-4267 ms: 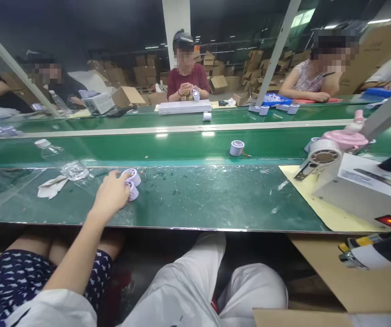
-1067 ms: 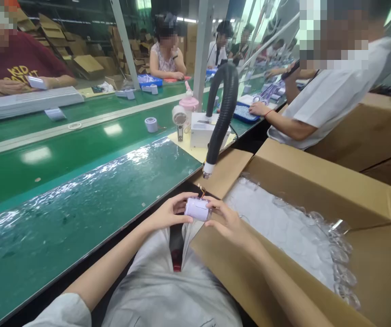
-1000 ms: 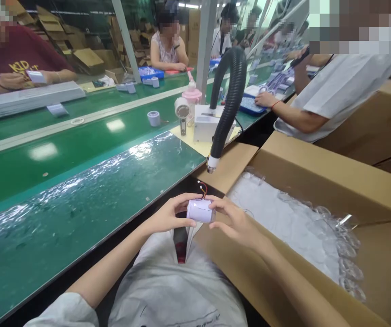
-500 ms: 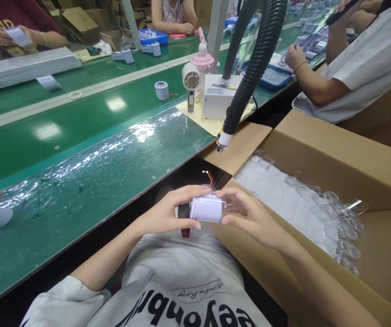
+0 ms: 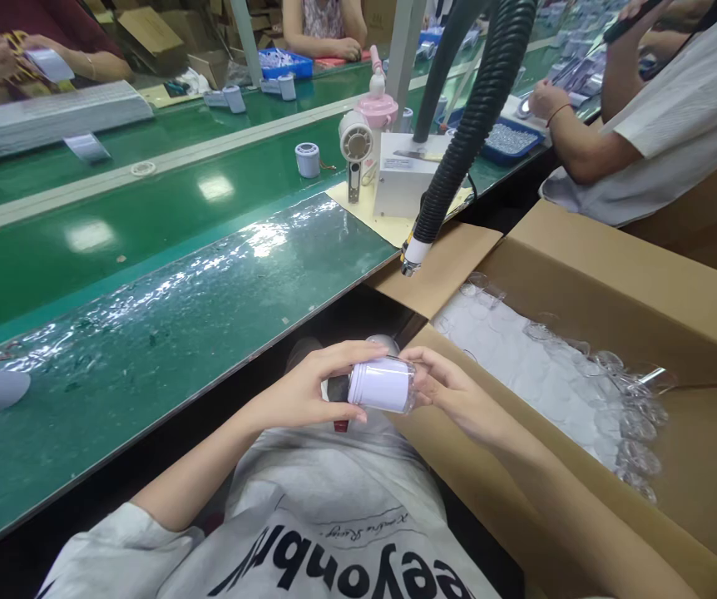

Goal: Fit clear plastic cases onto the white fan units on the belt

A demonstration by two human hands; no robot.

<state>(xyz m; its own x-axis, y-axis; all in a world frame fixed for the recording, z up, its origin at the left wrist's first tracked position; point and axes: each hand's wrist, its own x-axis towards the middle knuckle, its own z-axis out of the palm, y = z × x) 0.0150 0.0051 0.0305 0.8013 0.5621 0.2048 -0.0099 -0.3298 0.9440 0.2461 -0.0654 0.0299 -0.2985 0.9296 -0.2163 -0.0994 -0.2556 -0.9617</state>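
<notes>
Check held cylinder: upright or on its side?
On its side: cylinder lies crosswise, ringed end at the left hand, clear end at the right hand.

A white fan (image 5: 356,143) stands on a yellow sheet (image 5: 389,232), beside a white box (image 5: 403,191) and just in front of a pink cup (image 5: 378,106). A ribbed black hose (image 5: 477,116) bends down past the box. Farther right, a blue tray (image 5: 524,157) holds small clear bits near a white-shirted co-worker (image 5: 686,108). Across the table (image 5: 171,200) are a blue bin (image 5: 299,67), a white stack (image 5: 52,116) and a maroon-sleeved co-worker (image 5: 75,29).
</notes>
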